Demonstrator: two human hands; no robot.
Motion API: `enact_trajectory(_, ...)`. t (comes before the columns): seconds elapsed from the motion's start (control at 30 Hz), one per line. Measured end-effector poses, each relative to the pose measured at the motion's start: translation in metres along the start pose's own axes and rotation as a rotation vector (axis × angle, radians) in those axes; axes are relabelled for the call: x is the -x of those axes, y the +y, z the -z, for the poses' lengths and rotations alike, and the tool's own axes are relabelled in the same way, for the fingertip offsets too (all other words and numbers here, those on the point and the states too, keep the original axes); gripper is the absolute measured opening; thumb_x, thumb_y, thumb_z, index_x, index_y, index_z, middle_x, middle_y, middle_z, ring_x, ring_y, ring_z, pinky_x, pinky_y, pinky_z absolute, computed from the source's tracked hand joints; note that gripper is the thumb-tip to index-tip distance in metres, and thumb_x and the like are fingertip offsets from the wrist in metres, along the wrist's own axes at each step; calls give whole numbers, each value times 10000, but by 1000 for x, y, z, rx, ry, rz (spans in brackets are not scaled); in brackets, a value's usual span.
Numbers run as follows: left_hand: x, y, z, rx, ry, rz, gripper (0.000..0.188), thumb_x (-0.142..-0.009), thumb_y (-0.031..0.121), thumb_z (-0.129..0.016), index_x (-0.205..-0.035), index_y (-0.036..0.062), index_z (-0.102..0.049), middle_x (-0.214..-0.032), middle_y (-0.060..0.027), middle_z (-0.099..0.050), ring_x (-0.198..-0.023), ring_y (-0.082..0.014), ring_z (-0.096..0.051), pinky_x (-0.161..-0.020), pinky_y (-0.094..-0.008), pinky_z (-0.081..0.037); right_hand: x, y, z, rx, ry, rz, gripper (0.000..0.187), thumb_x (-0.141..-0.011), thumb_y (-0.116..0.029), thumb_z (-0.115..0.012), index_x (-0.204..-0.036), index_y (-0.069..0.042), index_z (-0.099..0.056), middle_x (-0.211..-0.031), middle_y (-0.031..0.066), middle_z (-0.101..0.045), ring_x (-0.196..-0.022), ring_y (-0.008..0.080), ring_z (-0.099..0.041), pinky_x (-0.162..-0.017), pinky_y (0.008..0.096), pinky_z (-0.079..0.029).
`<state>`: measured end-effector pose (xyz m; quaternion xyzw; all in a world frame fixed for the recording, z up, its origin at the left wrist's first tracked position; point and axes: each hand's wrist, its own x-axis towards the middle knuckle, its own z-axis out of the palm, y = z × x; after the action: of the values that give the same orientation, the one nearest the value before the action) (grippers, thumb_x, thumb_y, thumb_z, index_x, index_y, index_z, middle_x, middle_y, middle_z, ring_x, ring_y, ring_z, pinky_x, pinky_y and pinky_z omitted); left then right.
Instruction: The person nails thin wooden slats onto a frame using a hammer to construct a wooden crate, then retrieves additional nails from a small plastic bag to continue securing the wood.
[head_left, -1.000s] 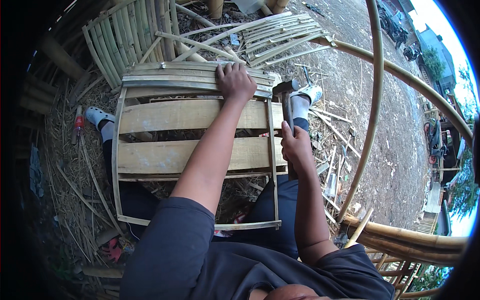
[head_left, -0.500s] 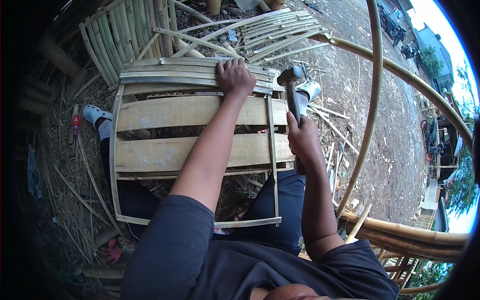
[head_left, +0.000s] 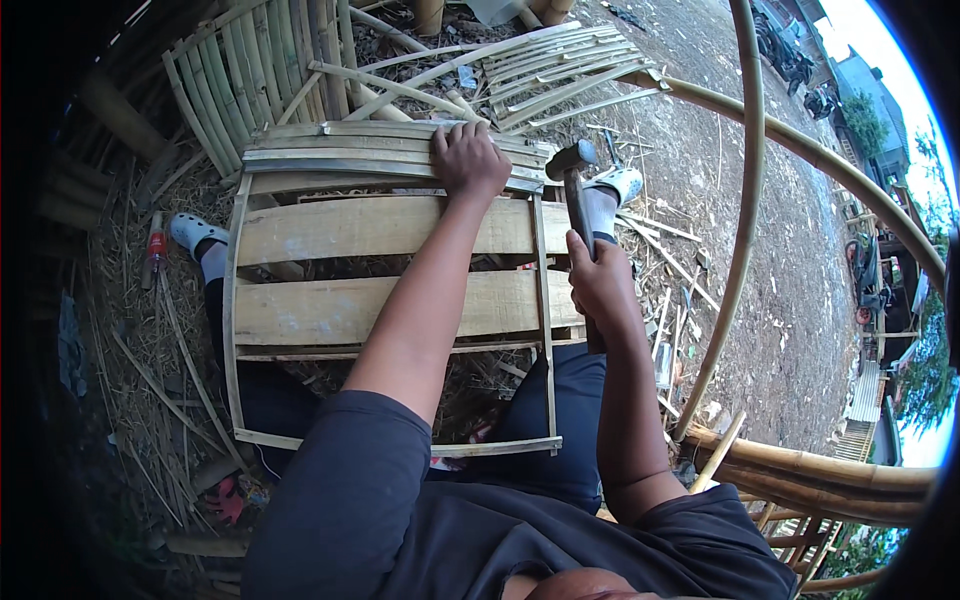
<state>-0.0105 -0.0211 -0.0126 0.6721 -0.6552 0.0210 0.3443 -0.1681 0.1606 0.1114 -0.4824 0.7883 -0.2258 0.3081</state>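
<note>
My right hand point(head_left: 603, 285) is closed round the handle of a hammer point(head_left: 577, 205). Its dark metal head hangs just right of the far right corner of a bamboo frame point(head_left: 545, 330). On the frame's far end several narrow bamboo slats point(head_left: 340, 158) lie side by side. My left hand point(head_left: 470, 160) presses down on these slats, with its fingers curled over their far edge. Beneath the frame are wide pale wooden boards point(head_left: 330, 312) with gaps between them. Whatever lies under my left palm is hidden.
A finished-looking slatted bamboo panel point(head_left: 570, 70) lies beyond the frame, and another point(head_left: 230, 75) leans at far left. A curved bamboo pole point(head_left: 745, 200) rises on the right. My shoes point(head_left: 615, 183) flank the boards. A red-labelled bottle point(head_left: 155, 248) stands at left amid scraps.
The hammer head has shifted slightly left and nearer, towards the frame's far right corner, as my right hand tilts. My left hand stays on the slats.
</note>
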Motion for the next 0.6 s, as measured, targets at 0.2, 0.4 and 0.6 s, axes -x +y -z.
enact_trajectory(0.2,0,5,7,-27,-59,14,333,-935,239,-545,-1184,81,-699,-1230,-90,-703,-1232,-249,-605,-1204,-494,-286,36,-44,28,-164,320,196,461,-1092,-346,-547,-998,95,-638,-740,223,-663,-657,332,-662,-659,456,-510)
enact_trajectory(0.4,-5,2,1,2,-57,55,344,-963,239,-525,-1222,94,-700,-1252,-74,-710,-1259,-239,-603,-1219,-471,-284,-1,3,-9,193,43,99,512,-1052,-378,-581,-944,116,-662,-875,372,-677,-933,538,-678,-842,557,-517)
enact_trajectory(0.6,-1,-1,2,13,19,19,304,-915,222,-563,-1154,86,-692,-1182,-97,-710,-1195,-260,-615,-1196,-483,-289,11,7,9,104,72,71,485,-1060,-370,-590,-908,88,-644,-846,341,-668,-845,520,-668,-758,535,-510)
